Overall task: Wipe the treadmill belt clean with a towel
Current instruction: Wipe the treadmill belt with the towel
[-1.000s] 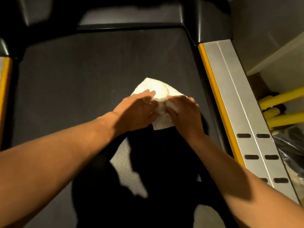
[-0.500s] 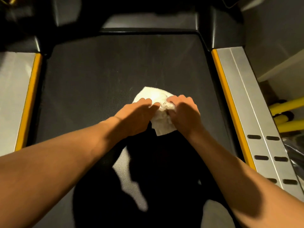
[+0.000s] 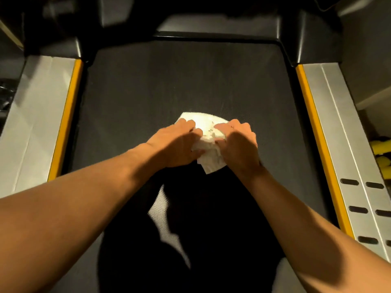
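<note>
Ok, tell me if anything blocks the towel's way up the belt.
Nothing visible does. Both the left hand and right hand press the towel on the belt, which lies bare up to the black front cover.

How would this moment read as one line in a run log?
step: wiping | both hands gripping crumpled white towel | pressed on dark treadmill belt
</note>
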Motion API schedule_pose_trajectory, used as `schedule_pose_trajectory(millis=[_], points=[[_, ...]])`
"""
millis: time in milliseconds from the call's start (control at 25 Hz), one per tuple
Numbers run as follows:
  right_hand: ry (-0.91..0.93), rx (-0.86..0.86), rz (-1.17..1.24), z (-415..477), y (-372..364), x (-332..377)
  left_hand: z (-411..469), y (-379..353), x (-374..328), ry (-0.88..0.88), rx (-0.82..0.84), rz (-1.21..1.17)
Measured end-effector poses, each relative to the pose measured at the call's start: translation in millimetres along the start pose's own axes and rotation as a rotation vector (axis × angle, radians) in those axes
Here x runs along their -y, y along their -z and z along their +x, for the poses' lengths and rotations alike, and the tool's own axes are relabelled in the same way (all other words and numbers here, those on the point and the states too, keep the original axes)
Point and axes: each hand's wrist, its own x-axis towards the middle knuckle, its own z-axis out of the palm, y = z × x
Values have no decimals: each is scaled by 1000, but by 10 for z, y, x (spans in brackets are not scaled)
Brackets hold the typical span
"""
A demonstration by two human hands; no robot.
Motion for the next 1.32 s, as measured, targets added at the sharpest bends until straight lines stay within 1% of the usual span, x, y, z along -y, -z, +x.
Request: schedule_pose_trajectory(millis=[80,160,200,240,320,400,520,600,680,760,800,960,1000,1040,1160,1240,1320], points=[[59,-44,-8,111,-82,225,30,47,183,62,84,56],[169,-47,-37,88,-107,385,-67,26,320,173,57,15],[211,-14,-46,22,-118,406,-175,-11,323,191,1,5],[227,24,-60,-65,-99,404,-300,-56,268,178,-44,18],[211,67,-73,-157,-64,370,-465,-140,183,154,-73,12],[200,15,-72,-71,-101,387,-437,-152,229,148,-40,-4],[265,-39,-94,109,-182,595,-402,-102,445,263,-36,-62],[343,-58,-121,106,-199,685,-554,-62,533,221,-76,-82],[386,-1,-45,-13,-195,627,-761,-44,459,153,-127,-24],[395,34,16,-114,-164,565,-864,-101,382,93,-141,48],[382,29,-2,-98,-174,568,-855,-144,393,104,-138,55],[328,-88,-135,110,-307,831,-774,-115,489,285,-110,-10],[359,-108,-116,139,-341,895,-813,-101,529,316,-113,-10],[408,-76,-63,129,-370,926,-879,-86,561,330,-118,-7],[513,21,112,-75,-340,857,-1127,-74,496,278,-104,72],[516,36,132,-128,-302,795,-1217,-112,400,244,-78,85],[464,27,113,-69,-305,856,-1206,-115,374,277,-65,97]])
